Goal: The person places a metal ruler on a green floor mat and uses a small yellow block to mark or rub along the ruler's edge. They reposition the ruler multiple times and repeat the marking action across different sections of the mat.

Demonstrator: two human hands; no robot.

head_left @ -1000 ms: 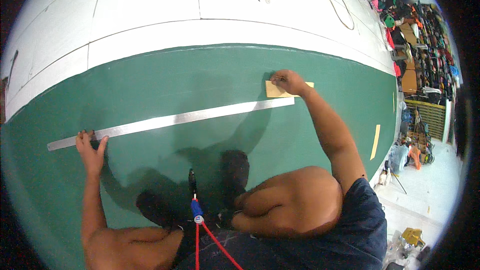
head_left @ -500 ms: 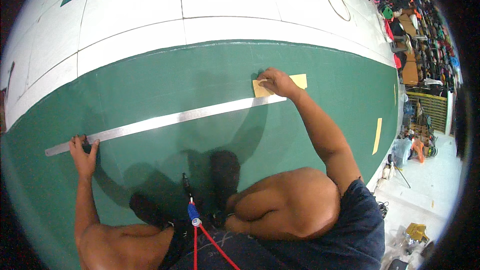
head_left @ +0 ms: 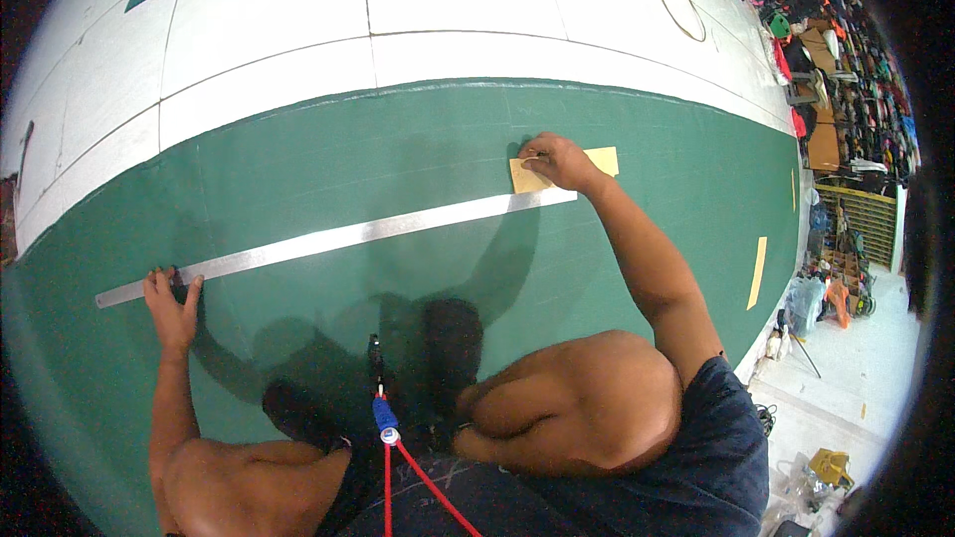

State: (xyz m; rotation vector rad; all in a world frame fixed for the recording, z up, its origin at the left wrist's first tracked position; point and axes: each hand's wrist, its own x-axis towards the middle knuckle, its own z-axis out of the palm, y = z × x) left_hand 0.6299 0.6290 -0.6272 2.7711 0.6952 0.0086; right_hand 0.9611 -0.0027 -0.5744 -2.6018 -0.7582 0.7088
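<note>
A long metal ruler [head_left: 338,241] lies slantwise across a dark green sheet [head_left: 328,149]. At its left end my left hand [head_left: 173,313] rests on it, thumb and fingers apart, pressing from above. A dark patch shows between thumb and fingers; I cannot tell whether it is shadow or a thing. Against the ruler's far edge, near its right end, lies a yellow card strip [head_left: 603,161]. My right hand [head_left: 560,161] is over this card, its fingers pinched together. Something thin and pale shows at the fingertips, too small to name.
Another narrow yellow strip [head_left: 757,273] lies on the sheet at the right. White floor tiles [head_left: 269,50] border its far edge, with a cable [head_left: 686,25] on them. Cluttered shelves [head_left: 846,89] stand at the far right. A red cord [head_left: 389,482] hangs before my knees.
The whole view has shifted slightly to the right. Both hands, the ruler and the card keep nearly the same places relative to each other.
</note>
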